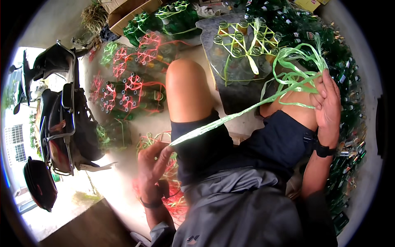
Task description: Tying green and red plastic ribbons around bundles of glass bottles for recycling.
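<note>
A length of light green plastic twine [228,119] runs slantwise across my lap, stretched between both hands. My left hand [154,160] pinches its lower end between thumb and fingers, beside my left thigh. Over my right knee, my right hand [327,98] grips the other part, where loose loops of the same twine bunch up. In front of me, a cluster of clear glass bottles [243,64] stands upright on a dark grey board [234,102]. Yellow-green twine [247,51] crisscrosses around the bottle necks, with one short end hanging over the near side.
Green bottles [345,86] are heaped along the right. Red-tied bottle bundles [132,92] stand on the floor at left, and green bottles [177,20] behind. A motorbike [58,123] stands farther left. Tangled red and green twine [176,197] lies beside my left leg.
</note>
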A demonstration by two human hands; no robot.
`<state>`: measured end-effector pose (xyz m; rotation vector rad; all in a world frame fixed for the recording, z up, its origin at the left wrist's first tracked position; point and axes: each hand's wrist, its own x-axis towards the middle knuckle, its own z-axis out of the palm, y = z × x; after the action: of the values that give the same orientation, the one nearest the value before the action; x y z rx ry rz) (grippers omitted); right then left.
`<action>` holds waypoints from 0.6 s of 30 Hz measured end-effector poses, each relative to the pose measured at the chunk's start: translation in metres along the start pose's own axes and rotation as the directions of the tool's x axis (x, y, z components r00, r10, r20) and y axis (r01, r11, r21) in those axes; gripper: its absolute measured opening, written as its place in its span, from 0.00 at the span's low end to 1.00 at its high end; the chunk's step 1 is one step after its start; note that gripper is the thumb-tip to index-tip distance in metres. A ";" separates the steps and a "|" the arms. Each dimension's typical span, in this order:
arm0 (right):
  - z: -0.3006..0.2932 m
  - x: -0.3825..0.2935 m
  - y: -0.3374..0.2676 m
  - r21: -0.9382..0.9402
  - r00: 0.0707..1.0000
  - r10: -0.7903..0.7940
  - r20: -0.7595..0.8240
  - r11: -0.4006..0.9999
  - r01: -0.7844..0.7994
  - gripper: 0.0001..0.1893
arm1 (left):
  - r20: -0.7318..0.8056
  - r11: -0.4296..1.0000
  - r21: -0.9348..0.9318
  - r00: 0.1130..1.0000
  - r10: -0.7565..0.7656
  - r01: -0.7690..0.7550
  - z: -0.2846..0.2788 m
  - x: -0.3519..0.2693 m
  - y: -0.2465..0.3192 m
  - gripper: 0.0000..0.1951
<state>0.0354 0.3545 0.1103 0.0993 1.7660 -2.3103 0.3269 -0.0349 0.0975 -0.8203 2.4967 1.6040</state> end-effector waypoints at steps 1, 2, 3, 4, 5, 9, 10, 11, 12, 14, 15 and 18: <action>0.003 0.000 0.000 0.020 0.999 -0.013 -0.034 1.000 0.014 0.16 | -0.028 1.000 -0.012 1.000 0.009 -0.009 -0.001 0.001 -0.001 0.16; 0.003 0.001 0.002 0.034 0.999 -0.008 -0.034 0.999 0.010 0.15 | -0.056 1.000 -0.023 0.998 0.017 -0.018 -0.001 0.001 -0.001 0.16; 0.013 -0.002 0.001 0.036 0.999 -0.008 -0.036 0.999 0.009 0.15 | -0.055 1.000 -0.021 0.998 0.017 -0.018 0.001 0.001 0.002 0.16; 0.029 -0.006 0.000 0.027 0.999 0.026 -0.047 0.999 -0.025 0.15 | -0.119 0.990 -0.129 0.992 0.035 -0.050 0.005 0.001 0.010 0.16; 0.038 -0.008 0.000 0.018 0.996 0.061 -0.059 0.998 -0.060 0.15 | -0.185 0.969 -0.232 0.982 0.045 -0.088 0.006 0.002 0.018 0.16; 0.057 -0.017 -0.001 -0.015 0.990 0.087 0.113 0.996 -0.086 0.15 | -0.257 0.903 -0.398 0.965 0.059 -0.162 0.009 0.016 0.061 0.17; 0.061 -0.020 0.001 -0.029 0.986 0.057 0.159 0.998 -0.053 0.16 | -0.309 0.935 -0.284 0.943 0.120 -0.212 0.013 0.024 0.071 0.16; 0.066 -0.023 0.005 -0.030 0.970 0.003 0.243 1.000 0.004 0.16 | -0.307 0.938 -0.279 0.944 0.116 -0.207 0.017 0.028 0.083 0.16; 0.073 -0.027 0.007 -0.037 0.941 -0.013 0.339 0.999 0.027 0.15 | -0.239 0.952 -0.237 0.962 0.136 -0.193 0.019 0.031 0.093 0.15; 0.096 -0.043 0.012 -0.069 0.886 -0.110 0.450 0.985 0.158 0.13 | -0.108 0.965 -0.194 0.981 0.159 -0.178 0.032 0.038 0.103 0.14; 0.111 -0.045 0.016 -0.107 0.851 -0.163 0.500 0.963 0.248 0.13 | -0.049 0.975 -0.162 0.988 0.145 -0.151 0.036 0.038 0.108 0.14; 0.143 -0.048 0.038 -0.162 0.670 -0.431 0.604 0.756 0.634 0.13 | 0.180 0.974 -0.179 0.968 0.173 -0.141 0.048 0.053 0.109 0.12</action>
<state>0.1026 0.2146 0.1225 -1.1884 2.0252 -1.9580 0.2201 0.0202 0.1482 -0.4596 2.3685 1.8627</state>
